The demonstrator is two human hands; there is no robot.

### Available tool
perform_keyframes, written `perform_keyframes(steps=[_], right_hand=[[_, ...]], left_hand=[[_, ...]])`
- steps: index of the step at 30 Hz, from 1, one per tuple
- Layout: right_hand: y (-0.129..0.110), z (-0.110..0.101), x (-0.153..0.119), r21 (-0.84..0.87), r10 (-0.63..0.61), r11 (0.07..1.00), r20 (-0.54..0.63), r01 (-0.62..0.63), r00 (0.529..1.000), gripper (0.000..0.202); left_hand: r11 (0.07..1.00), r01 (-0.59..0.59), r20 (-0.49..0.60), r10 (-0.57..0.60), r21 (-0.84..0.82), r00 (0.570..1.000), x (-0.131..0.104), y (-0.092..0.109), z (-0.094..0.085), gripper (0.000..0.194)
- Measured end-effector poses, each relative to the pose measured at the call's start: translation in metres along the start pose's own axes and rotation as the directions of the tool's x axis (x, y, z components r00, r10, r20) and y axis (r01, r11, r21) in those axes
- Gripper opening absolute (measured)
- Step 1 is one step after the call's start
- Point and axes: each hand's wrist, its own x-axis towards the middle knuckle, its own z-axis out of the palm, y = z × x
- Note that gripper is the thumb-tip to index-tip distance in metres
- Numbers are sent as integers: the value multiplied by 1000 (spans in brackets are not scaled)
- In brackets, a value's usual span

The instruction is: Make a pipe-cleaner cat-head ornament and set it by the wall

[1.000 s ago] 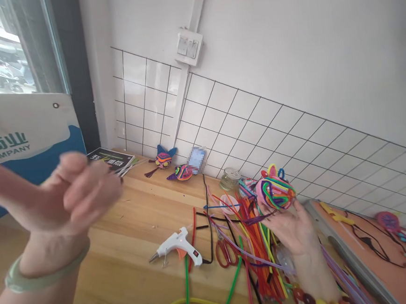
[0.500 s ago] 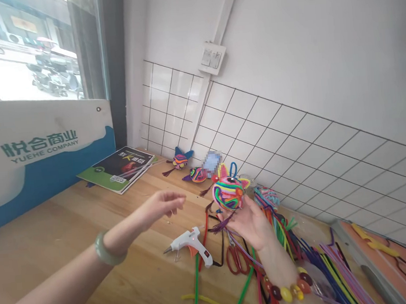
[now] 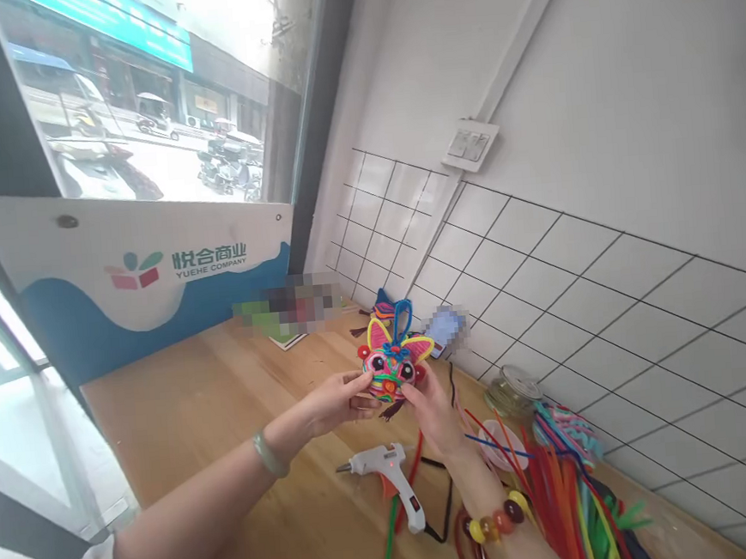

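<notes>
Both hands were closed on a small striped toy, the left hand [image 3: 344, 402] on one side of it and the right hand [image 3: 435, 405] on the other, so that the striped toy [image 3: 389, 366] sat between them, held up in front of the person with its face turned back toward the wearer. It had pink ears edged in yellow, black-and-white eyes, an orange nose, a blue loop [image 3: 404, 318] standing up from the top and a dark tassel hanging beneath, close to the fingers. A pale green bangle [image 3: 271, 455] circled the left wrist, and a bracelet of yellow, orange and dark beads [image 3: 499, 524] the right. Nearer the person than the hands, between the two forearms, a white glue gun [image 3: 402, 488] lay on the bench [image 3: 196, 414], its nozzle pointing left, with a green stem [image 3: 388, 541] beside its handle. Red-handled scissors [image 3: 466, 543] showed in part behind the right wrist. To the right of the right hand were a glass jar [image 3: 515, 393] and a spread of coloured fuzzy stems [image 3: 557, 489]. Just beyond the hands, a second toy [image 3: 383, 309] was partly hidden by the held one. Farther to the left of the hands stood a blue-and-white board [image 3: 156, 309] reading YUEHE COMPANY, below a window [image 3: 172, 114].
</notes>
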Motion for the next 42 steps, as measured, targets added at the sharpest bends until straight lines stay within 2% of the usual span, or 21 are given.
perform_keyframes(steps=[4, 8, 13, 17, 19, 21, 24, 27, 34, 42], right_hand=[[7, -8, 12, -71, 28, 997, 68, -23, 997, 51], [15, -18, 24, -117, 75, 991, 87, -64, 993, 49], [14, -25, 37, -145, 127, 983, 86, -114, 988, 47], [5, -37, 48, -133, 164, 980, 104, -150, 981, 37], [5, -46, 54, -126, 181, 978, 97, -168, 979, 35], [10, -54, 59, -131, 205, 972, 71, -195, 976, 36], [24, -62, 63, -150, 249, 959, 27, -242, 968, 41], [36, -63, 65, -172, 283, 945, 7, -277, 959, 45], [41, -63, 74, -242, 307, 924, 3, -297, 952, 49], [40, -68, 81, -344, 283, 906, 60, -246, 957, 52]], left_hand=[[993, -47, -17, 45, -110, 999, 11, -5, -11, 44], [987, -53, -12, 52, -153, 999, 23, -12, -23, 44], [987, -64, 12, 67, -147, 998, 26, -9, -21, 42], [990, -81, 22, 84, -115, 996, 21, -2, -22, 50], [992, -93, -31, 90, -90, 995, 21, -3, -30, 52], [991, -121, -137, 112, -56, 984, 24, -8, -40, 50], [984, -180, -297, 172, 0, 939, 32, -17, -54, 46], [976, -214, -380, 214, 43, 900, 36, -22, -61, 46], [973, -204, -423, 229, 104, 877, 32, -20, -59, 43], [976, -181, -442, 217, 123, 870, 32, -24, -61, 33]])
